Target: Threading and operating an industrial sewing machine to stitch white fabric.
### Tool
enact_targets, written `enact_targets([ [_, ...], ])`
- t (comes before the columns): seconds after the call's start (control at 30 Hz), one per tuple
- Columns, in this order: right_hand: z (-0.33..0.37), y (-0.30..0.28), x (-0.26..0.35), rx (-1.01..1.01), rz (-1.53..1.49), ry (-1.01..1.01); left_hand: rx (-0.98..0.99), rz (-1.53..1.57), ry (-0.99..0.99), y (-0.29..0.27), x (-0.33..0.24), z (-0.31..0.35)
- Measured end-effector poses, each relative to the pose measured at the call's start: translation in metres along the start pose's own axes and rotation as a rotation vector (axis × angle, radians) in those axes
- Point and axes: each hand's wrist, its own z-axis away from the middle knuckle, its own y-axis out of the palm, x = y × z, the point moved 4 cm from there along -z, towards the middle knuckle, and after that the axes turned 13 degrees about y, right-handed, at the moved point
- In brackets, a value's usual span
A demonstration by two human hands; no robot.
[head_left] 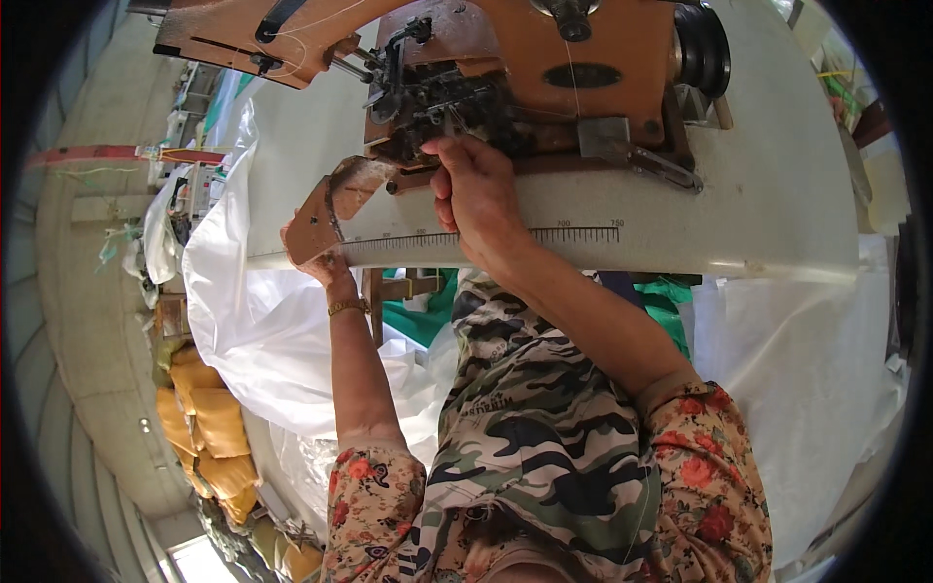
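An orange-brown sewing machine (622, 68) stands on a pale table, its dark lower mechanism (466, 102) exposed and clogged with dark lint or grease. At the front of that mechanism, my right hand (478, 189) is closed in a pinch. A thin, pale tip seems to stick out above the fingers, too small to name. To the left, my left hand (328, 267) grips an orange-brown cover plate (316, 219) by its lower edge, tilted beside the machine's front corner. Most of the left fingers are hidden behind the plate.
A printed ruler scale (583, 234) runs along the table's front edge. White sheeting (253, 321) hangs over the left side, with more white fabric (777, 389) at the right. A metal flap (604, 138) and black handwheel (702, 51) sit right. Yellow-orange sacks (209, 418) are piled left.
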Motion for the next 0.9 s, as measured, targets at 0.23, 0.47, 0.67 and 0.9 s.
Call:
enact_targets([
  [0.23, 0.004, 0.001, 0.002, 0.006, 0.058, 0.019, 0.081, -0.289, 0.234, 0.001, -0.02, -0.003],
  [0.47, 0.003, 0.003, 0.0, 0.019, 0.015, -0.002, 0.135, -0.386, 0.201, 0.0, -0.021, -0.005],
  [0.67, 0.001, 0.001, 0.0, 0.02, 0.015, -0.015, 0.11, -0.359, 0.266, 0.005, -0.036, -0.005],
  [0.9, 0.0, 0.002, 0.001, 0.006, 0.0, 0.004, 0.153, -0.499, 0.322, 0.004, -0.029, -0.007],
])
